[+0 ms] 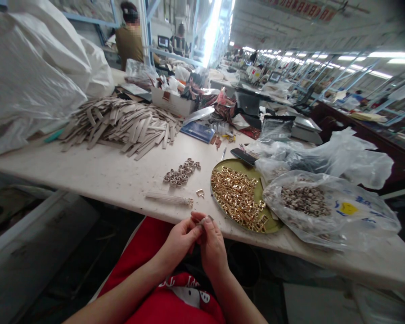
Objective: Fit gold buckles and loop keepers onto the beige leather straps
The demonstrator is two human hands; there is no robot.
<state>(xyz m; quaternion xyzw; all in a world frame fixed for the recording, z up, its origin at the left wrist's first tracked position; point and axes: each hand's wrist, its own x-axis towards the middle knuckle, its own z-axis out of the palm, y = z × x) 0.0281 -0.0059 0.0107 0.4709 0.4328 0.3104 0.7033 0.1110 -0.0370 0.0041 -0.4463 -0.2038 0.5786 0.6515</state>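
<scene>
My left hand (181, 237) and my right hand (213, 248) meet at the table's front edge, fingertips pinched together. Between them is a small greyish strip piece (209, 218), mostly hidden by the fingers. Just beyond lies a gold buckle (200, 193), alone on the table. To its left, a narrow bundle of pale strips (165, 198) has gold buckles at its right end. A cluster of small grey loops (180, 173) sits farther back. On the right, an olive round tray (218, 164) holds a heap of gold buckles (238, 193).
A large pile of grey strips (121, 123) covers the back left, beside white plastic sheeting (47, 58). Clear bags, one with small loops (305, 201), lie at right. A blue booklet (198, 131), dark phone (243, 156) and pen (223, 153) lie behind. A person (130, 42) sits beyond.
</scene>
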